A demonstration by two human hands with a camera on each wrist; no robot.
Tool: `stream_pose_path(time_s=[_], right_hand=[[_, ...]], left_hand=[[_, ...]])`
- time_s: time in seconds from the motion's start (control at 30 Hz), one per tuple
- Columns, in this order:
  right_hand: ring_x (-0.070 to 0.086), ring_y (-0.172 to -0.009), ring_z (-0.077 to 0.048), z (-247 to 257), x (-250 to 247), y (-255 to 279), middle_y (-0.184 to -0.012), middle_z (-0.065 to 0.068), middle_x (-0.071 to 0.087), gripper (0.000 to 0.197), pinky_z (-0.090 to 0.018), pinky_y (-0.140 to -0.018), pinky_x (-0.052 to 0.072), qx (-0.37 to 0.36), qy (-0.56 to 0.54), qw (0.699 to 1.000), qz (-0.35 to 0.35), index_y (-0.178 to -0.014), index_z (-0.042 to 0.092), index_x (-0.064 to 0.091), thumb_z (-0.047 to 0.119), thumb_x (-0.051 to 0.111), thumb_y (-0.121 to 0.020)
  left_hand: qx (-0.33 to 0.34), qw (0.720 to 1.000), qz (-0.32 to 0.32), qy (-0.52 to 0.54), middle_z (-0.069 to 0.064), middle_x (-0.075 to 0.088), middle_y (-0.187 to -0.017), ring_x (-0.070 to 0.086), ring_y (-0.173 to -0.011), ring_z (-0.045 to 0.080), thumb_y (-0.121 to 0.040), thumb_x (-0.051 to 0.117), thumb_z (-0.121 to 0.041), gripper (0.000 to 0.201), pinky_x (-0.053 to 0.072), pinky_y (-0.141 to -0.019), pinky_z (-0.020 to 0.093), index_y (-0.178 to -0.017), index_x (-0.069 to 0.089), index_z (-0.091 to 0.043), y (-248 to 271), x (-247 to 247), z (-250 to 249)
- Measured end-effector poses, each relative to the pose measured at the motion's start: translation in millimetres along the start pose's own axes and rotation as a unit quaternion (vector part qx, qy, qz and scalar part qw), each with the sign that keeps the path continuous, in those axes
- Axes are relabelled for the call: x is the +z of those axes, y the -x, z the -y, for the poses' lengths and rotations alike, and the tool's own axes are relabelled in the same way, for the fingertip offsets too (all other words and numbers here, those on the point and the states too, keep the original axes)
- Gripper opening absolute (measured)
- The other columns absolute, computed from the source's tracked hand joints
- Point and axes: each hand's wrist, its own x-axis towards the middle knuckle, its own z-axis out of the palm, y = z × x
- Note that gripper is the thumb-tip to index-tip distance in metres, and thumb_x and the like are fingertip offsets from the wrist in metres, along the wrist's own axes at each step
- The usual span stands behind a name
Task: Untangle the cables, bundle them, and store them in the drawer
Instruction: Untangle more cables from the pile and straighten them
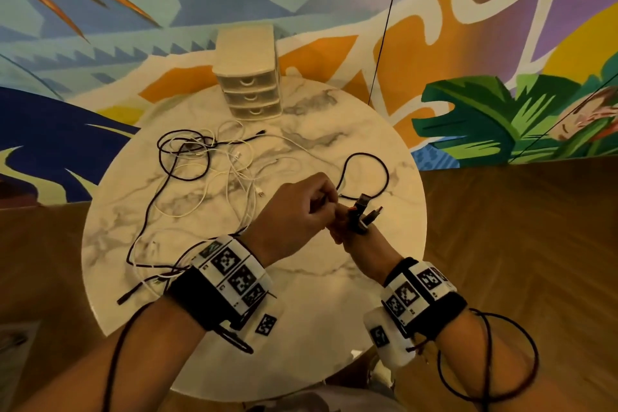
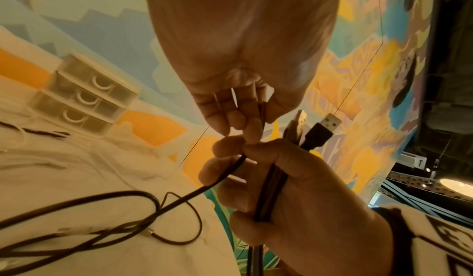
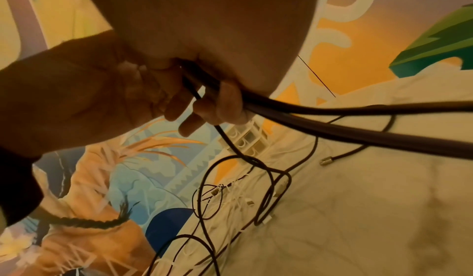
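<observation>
My right hand [image 1: 347,226] grips a folded bunch of black cable [image 2: 268,189] above the round marble table [image 1: 334,304]. Two USB plugs [image 1: 368,211] stick up out of that fist, also seen as USB plugs [image 2: 320,127] in the left wrist view. Just left of it, my left hand [image 1: 326,202] pinches a thin black cable strand [image 3: 194,94] against the right hand's fingers. A black loop [image 1: 368,170] trails from the hands onto the table. A tangle of black and white cables [image 1: 200,160] lies at the table's left. The white three-drawer unit [image 1: 247,77] stands at the far edge, drawers shut.
A black cable end [image 1: 125,298] lies near the table's front left edge. Camera leads loop round my right forearm [image 1: 485,361]. A painted wall [image 1: 468,27] rises behind the table, with wooden floor [image 1: 518,227] to the right.
</observation>
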Motion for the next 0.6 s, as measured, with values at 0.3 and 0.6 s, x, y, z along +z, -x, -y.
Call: stream_pose_path(time_s=[0.3, 0.6], right_hand=[[0.056, -0.069, -0.017, -1.0, 10.4, -11.6, -0.074, 0.001, 0.061, 0.028, -0.046, -0.073, 0.049, -0.069, 0.070, 0.995, -0.024, -0.076, 0.002, 0.062, 0.019, 0.045, -0.090], [0.055, -0.046, -0.017, 0.3, 16.7, -16.7, -0.062, -0.015, 0.058, 0.028, -0.025, -0.047, 0.047, -0.036, -0.126, 0.990, -0.052, -0.094, -0.014, 0.055, 0.007, 0.037, -0.098]], left_hand=[[0.029, 0.998, 0.000, 0.059, 0.000, 0.066, -0.061, 0.062, -0.048, 0.018, -0.086, 0.058, -0.008, 0.005, 0.052, -0.051, 0.029, -0.086, 0.057, -0.014, -0.9, -6.3, -8.0], [0.053, 0.983, -0.004, 0.176, 0.007, 0.063, -0.066, 0.060, -0.052, 0.030, -0.089, 0.054, -0.024, 0.011, 0.048, -0.048, 0.036, -0.093, 0.057, -0.015, -4.3, -3.9, -5.3]])
